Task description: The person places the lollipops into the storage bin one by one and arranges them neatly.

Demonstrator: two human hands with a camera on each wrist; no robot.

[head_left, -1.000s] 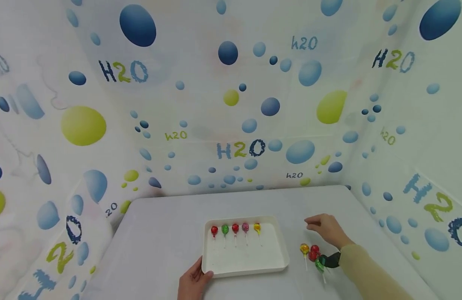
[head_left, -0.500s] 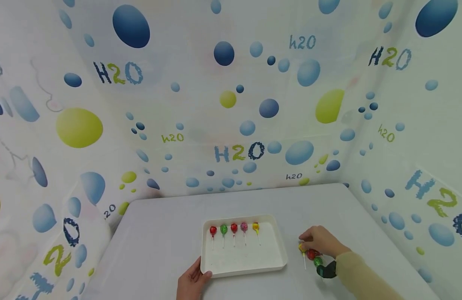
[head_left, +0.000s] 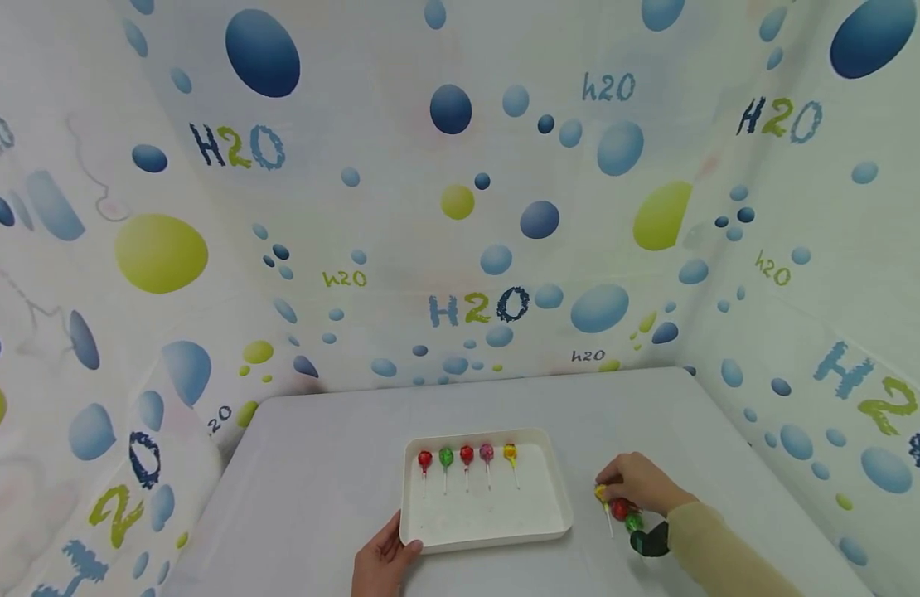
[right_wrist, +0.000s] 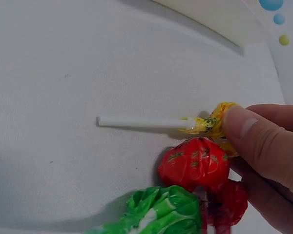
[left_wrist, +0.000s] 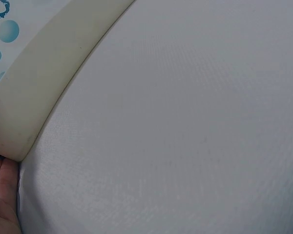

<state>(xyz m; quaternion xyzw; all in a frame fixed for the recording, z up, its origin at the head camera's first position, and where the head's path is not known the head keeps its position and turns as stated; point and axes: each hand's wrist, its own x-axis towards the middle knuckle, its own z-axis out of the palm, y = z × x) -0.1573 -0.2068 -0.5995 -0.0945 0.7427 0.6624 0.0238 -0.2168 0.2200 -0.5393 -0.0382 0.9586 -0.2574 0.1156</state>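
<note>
My right hand (head_left: 642, 483) pinches the head of a yellow-wrapped lollipop (right_wrist: 217, 119) between thumb and fingers, its white stick lying low over the tablecloth. Right beside it are a red lollipop (right_wrist: 193, 163), a second red one (right_wrist: 229, 204) partly behind it, and a green one (right_wrist: 168, 212). At the front-left corner of the white tray (head_left: 497, 518), my left hand (head_left: 383, 564) grips the rim, thumb on top. Along the tray's far side lie several lollipops in a row: red (head_left: 425, 458), green (head_left: 447, 456), red (head_left: 467, 453), pink (head_left: 486, 452) and yellow (head_left: 510, 452), sticks toward me.
A white cloth covers the table (head_left: 318, 481). Printed curtains (head_left: 460, 249) with blue and green dots enclose its back and sides. A dark wrist strap (head_left: 650, 541) on the right arm overlaps the green lollipop in the head view.
My right hand has come down and toward me onto the loose lollipops and taken hold of the yellow one's head. The left hand stays at the tray corner.
</note>
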